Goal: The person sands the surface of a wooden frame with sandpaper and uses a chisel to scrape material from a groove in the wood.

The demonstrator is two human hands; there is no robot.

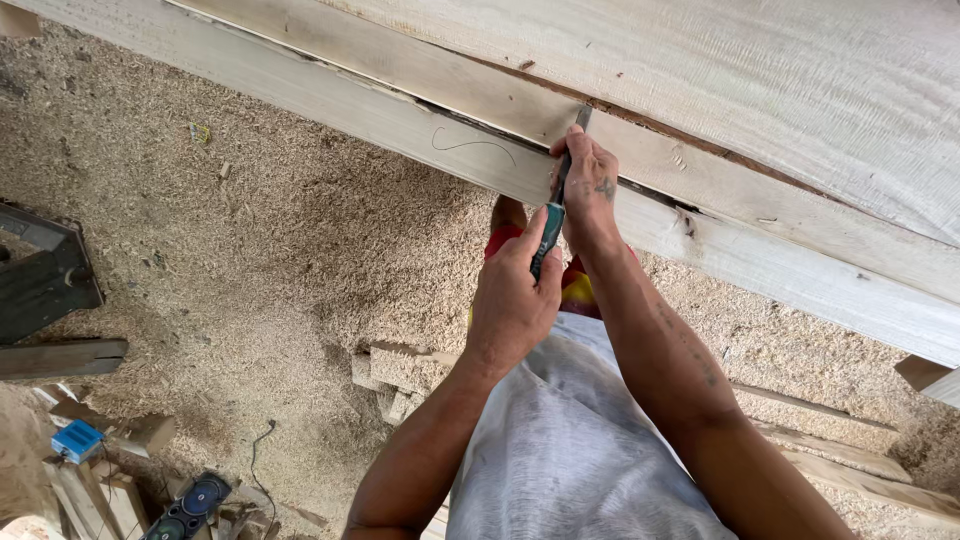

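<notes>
Nearest the camera, the person's pale grey garment [575, 440] fills the bottom of the view, with both bare forearms reaching up and away from it. The left hand [512, 295] is closed in a fist around the dark green-and-black handle of a chisel [553, 215], gripping its lower end. Just beyond, the right hand [590, 190] wraps the tool's upper shaft, fingers curled tight — thumb side toward the blade. The chisel's metal tip sits in the dark gap between two pale planks [420, 125], right at the long seam that runs diagonally across the view. A thin pencil curve [475, 143] is drawn on the nearer plank, just left of the hands.

Below the planks, the floor [280, 240] is thick with sawdust and shavings. Short timber offcuts [395, 375] lie near the person's left arm, and longer slats [850, 460] lie to the right. Further off at the lower left sit a small blue box [77, 440] and a dark power tool [190, 505] with a cord — and a dark metal stand [40, 275] at the left edge.
</notes>
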